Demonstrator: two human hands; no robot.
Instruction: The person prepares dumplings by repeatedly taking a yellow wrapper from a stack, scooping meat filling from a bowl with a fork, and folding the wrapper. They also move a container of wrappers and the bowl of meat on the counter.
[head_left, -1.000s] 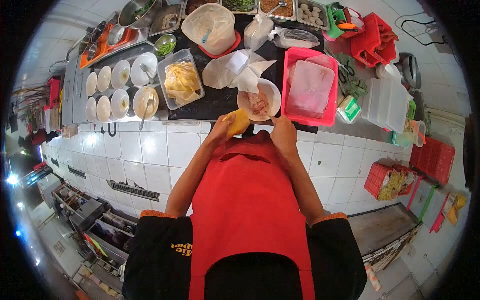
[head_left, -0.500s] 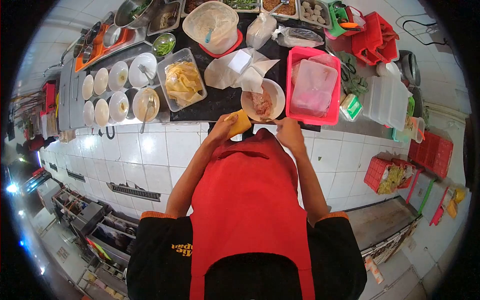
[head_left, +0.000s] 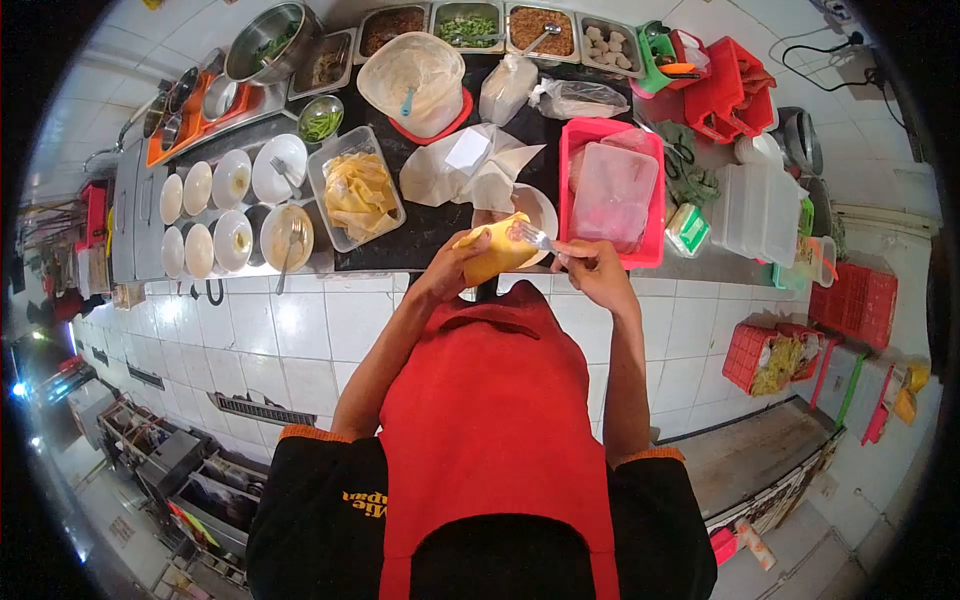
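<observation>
My left hand holds a yellow dumpling wrapper over the counter's front edge, thumb on top. A small smear of pinkish minced filling lies near the wrapper's upper right corner. My right hand is closed around the handle of a metal fork, whose tines touch the wrapper by the filling. Behind the wrapper, partly covered by it, stands a white bowl of minced filling. A clear plastic container to the left holds a pile of yellow wrappers.
A pink tub with a translucent lidded box stands right of the bowl. White paper lies behind it. Several white bowls line the left counter, and metal trays of toppings stand at the back.
The fork has come up out of the bowl to the wrapper, bringing filling onto it. My left hand has turned the wrapper and moved it right, in front of the bowl.
</observation>
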